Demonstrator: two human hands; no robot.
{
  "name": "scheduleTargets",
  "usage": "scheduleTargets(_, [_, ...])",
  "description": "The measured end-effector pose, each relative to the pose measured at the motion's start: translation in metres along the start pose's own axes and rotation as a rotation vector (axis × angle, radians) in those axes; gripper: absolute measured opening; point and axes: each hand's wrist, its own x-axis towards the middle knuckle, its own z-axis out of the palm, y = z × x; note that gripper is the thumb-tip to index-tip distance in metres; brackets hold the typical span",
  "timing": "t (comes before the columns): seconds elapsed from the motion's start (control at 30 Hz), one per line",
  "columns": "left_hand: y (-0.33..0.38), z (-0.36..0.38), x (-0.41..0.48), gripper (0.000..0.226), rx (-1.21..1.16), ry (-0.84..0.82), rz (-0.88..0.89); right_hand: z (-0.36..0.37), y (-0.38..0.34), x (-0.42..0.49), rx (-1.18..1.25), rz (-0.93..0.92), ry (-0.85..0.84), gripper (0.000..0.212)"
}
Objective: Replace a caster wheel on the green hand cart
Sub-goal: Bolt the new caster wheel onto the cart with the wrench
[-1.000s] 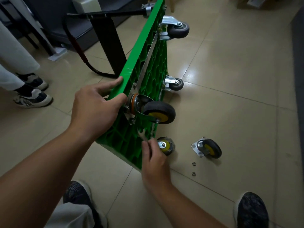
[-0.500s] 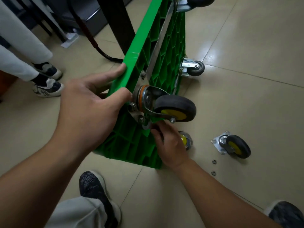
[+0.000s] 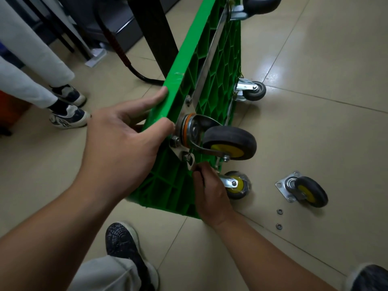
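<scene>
My left hand (image 3: pixel 117 143) is gripping the edge of the green cart (image 3: pixel 220 85). My right hand (image 3: pixel 210 192) is pinching a metal tool (image 3: pixel 190 164) under its wheel (image 3: pixel 230 141).

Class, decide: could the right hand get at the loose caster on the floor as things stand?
Probably yes: the right hand, gripping a wrench at the green cart, is close, and bare floor leads to the loose caster.

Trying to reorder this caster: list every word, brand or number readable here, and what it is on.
None can be read.
The plate of the loose caster and the green hand cart show no legible marking.
A dark pattern on a bystander's shoe is too blurred to read.
</scene>
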Motion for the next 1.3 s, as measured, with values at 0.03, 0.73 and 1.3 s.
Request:
scheduleTargets(0.03, [0.0, 0.0, 0.0, 0.047, -0.002, 0.001, -0.001, 0.002, 0.001, -0.002, -0.001, -0.001, 0.019, 0.022])
scheduleTargets(0.73, [-0.004, 0.001, 0.0, 0.048, 0.027, -0.006, 0.044, -0.025, 0.013, 0.031, -0.221, -0.174, -0.098, 0.023])
scheduleTargets(1.3, [-0.022, 0.003, 0.008, 0.044, 0.0, -0.019, 0.044, -0.01, 0.002, 0.02, -0.122, -0.174, -0.007, 0.027])
